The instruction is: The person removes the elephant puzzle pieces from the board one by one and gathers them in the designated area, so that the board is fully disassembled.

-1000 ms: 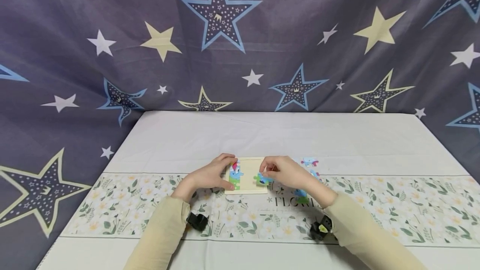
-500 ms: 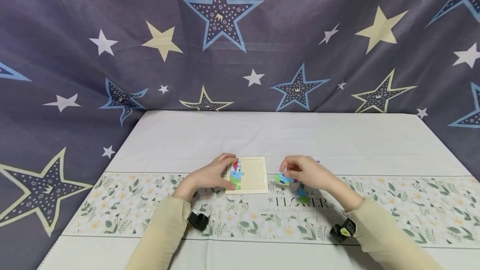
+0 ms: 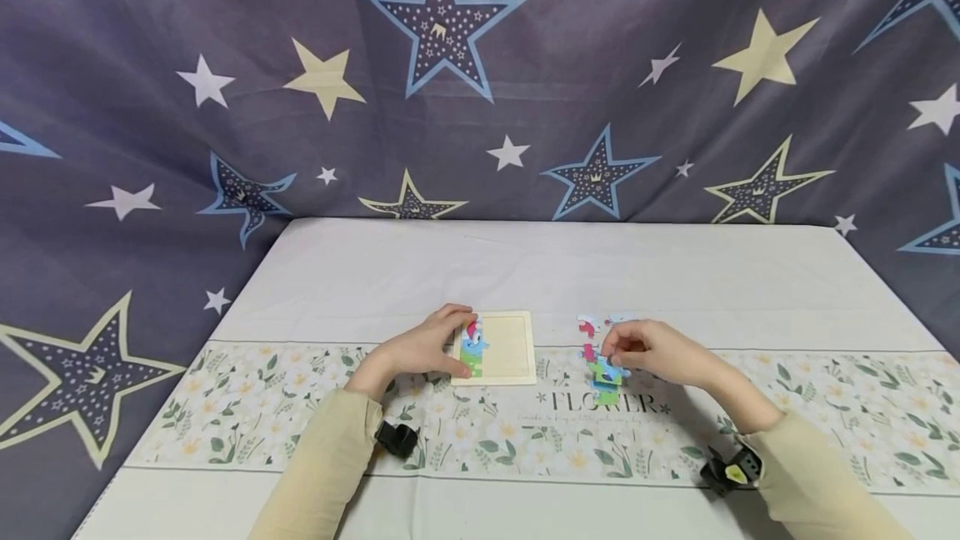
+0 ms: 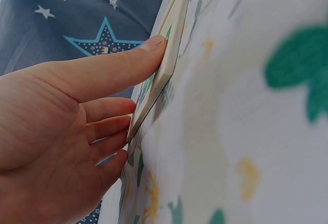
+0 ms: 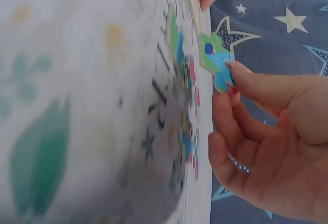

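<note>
My left hand (image 3: 420, 350) holds the left side of a shallow wooden puzzle tray (image 3: 532, 348), thumb at its near left corner and a finger at its far left. In the left wrist view the thumb (image 4: 128, 67) presses on the pale rim. Inside the tray, fitted jigsaw pieces (image 3: 472, 346) form a blue cartoon pony's face along the left side; bare wood shows beside them. Between thumb and fingers, my right hand (image 3: 667, 354) pinches a green and blue jigsaw piece (image 5: 218, 62), raised off the cloth and overlapping other loose pieces in the head view.
Several loose jigsaw pieces lie right of the tray, among them a pink and white one (image 3: 587, 326) at the far side and a green one (image 3: 606, 397) nearer. A flower-printed cloth (image 3: 285, 432) covers the table; a starry curtain (image 3: 480, 107) hangs behind.
My right hand has carried the pinched piece from over the tray rightward to the loose pieces, uncovering the tray's right side. My left hand stays at the tray's left side.
</note>
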### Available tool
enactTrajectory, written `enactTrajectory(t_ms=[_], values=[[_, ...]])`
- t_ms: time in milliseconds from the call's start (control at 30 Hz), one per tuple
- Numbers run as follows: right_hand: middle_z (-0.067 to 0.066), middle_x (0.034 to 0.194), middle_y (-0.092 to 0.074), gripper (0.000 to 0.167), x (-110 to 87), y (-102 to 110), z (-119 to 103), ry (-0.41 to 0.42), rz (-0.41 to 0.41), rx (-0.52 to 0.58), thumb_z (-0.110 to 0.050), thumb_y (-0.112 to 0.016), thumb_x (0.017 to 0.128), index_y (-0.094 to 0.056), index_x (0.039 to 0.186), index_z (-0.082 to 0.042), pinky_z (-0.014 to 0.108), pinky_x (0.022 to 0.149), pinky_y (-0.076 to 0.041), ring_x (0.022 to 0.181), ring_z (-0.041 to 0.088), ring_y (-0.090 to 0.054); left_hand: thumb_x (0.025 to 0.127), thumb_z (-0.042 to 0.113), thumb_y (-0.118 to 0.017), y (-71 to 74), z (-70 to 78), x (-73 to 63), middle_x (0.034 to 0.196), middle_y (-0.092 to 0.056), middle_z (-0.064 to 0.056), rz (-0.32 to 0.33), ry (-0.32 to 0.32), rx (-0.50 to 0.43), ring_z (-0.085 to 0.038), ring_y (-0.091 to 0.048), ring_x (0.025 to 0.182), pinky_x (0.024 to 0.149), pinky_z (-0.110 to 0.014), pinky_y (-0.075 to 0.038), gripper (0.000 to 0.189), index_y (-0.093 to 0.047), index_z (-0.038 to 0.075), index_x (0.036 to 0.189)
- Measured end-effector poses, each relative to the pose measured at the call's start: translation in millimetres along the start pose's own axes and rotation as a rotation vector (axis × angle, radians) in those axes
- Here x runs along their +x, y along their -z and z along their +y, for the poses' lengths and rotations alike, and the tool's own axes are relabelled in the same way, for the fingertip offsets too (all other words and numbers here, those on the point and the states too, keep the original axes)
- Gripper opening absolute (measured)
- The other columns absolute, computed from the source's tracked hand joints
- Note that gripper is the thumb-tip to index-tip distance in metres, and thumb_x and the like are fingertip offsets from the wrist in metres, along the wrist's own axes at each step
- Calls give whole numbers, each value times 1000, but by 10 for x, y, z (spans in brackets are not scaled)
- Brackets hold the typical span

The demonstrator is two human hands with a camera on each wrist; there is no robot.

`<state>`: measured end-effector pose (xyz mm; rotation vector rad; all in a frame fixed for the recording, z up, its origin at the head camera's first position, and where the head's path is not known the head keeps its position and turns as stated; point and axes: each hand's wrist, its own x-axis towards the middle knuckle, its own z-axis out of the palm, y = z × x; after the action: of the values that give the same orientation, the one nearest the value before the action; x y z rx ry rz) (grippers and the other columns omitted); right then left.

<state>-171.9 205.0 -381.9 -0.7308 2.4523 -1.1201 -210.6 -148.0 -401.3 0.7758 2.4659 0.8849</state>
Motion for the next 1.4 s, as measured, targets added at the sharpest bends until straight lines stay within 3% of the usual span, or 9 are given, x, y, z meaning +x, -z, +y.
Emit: enactTrajectory(t_ms=[367,533,767,933,1167,1400], values=[[8,85,-58,11,-191,144,128,4,-85,56,-11,-53,91,-60,95,-4,24,56,-40,65,8,-44,75,25,-74,-1,2,4,148,-17,-11,-3,5,-12,-29,-15,137,107,-49,-21,84,-28,5,142],[5,89,-59,11,-253,172,176,-13,-134,42,-12,-53,92,-61,93,-6,24,61,-41,70,7,-47,75,24,-74,2,4,1,148,-17,-11,-6,4,-19,-29,-14,137,107,-49,-21,84,-28,5,142],[8,98,-60,10,-279,174,246,2,-132,49,-11,-52,92,-61,92,-5,24,65,-42,77,8,-50,75,24,-75,5,-5,4,148,-18,-11,-2,-4,-17,-29,-15,137,107,-49,-21,84,-29,4,142],[7,91,-58,10,-262,165,270,-1,-133,54,-10,-53,91,-61,92,-4,24,60,-39,70,7,-45,75,25,-74,5,-13,3,148,-18,-11,1,-7,-16,-29,-15,136,107,-49,-22,84,-29,4,142],[0,80,-56,7,-239,152,236,-41,-96,-45,-14,-56,90,-62,90,-10,24,57,-37,66,6,-43,75,24,-75,20,-6,-3,148,-18,-11,5,-4,-11,-29,-15,137,107,-48,-21,83,-29,5,142],[-3,82,-60,6,-219,118,207,-37,-74,-118,-14,-57,89,-63,87,-14,23,60,-41,69,5,-47,75,24,-74,14,2,-10,149,-17,-11,3,-4,-6,-30,-14,137,107,-49,-20,83,-28,4,142]])
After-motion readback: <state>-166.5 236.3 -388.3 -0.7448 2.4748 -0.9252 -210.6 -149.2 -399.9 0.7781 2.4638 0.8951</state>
